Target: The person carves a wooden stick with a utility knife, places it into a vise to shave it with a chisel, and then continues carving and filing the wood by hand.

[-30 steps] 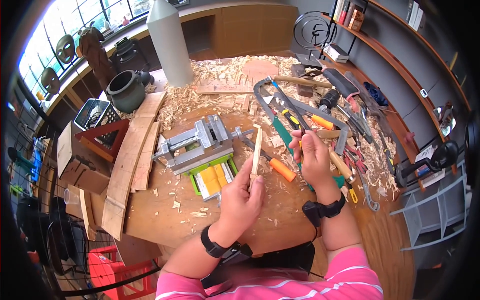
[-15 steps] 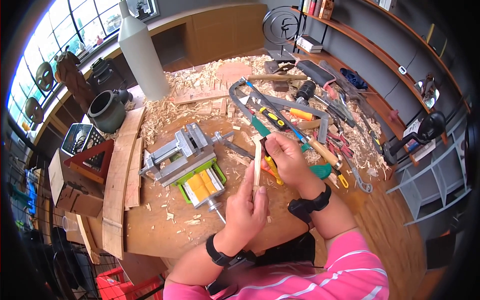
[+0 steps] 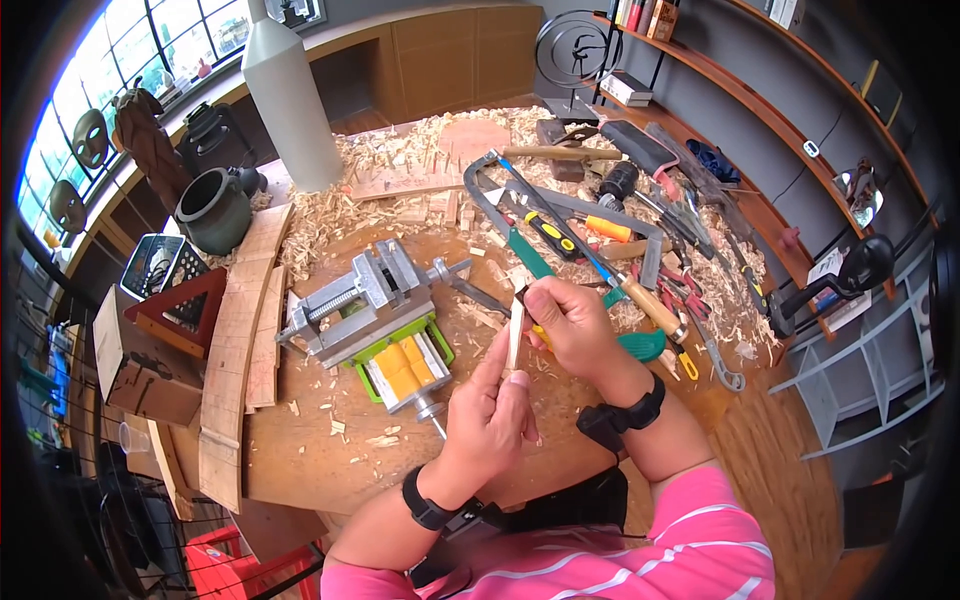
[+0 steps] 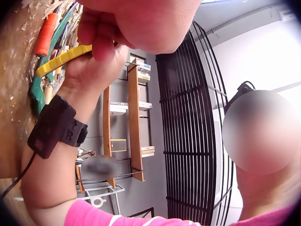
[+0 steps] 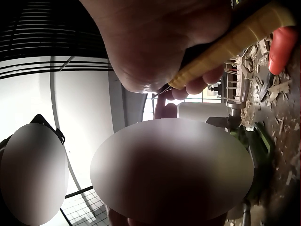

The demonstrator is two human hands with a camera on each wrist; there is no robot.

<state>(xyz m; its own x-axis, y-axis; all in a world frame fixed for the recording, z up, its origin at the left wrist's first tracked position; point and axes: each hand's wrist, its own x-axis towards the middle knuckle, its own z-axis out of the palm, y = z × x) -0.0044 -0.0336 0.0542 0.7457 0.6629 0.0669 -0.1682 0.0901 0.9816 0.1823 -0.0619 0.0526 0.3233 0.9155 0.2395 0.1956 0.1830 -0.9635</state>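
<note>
In the head view my left hand [image 3: 485,410] grips a slim pale strip of wood [image 3: 515,335] by its lower part, the strip pointing up and away from me. My right hand [image 3: 570,325] is curled round a yellow-handled knife [image 5: 230,44], whose ridged handle also shows in the left wrist view. The thumb lies at the strip's upper end, where the dark blade meets the wood. Both hands are close together above the table's front half. Beyond the left hand stands a metal vise [image 3: 375,290] on a green and yellow base.
Wood shavings [image 3: 330,225] cover the table's far side. A hacksaw [image 3: 560,215], an orange-handled tool [image 5: 282,49] and several pliers lie to the right. Long boards [image 3: 235,370] lie along the left edge, beside a cardboard box [image 3: 150,350]. A tall pale bottle [image 3: 290,110] stands behind.
My right hand has moved left and down from above the tools to the strip's upper end, bringing the knife against it. The left hand keeps its grip on the strip. The head view has shifted.
</note>
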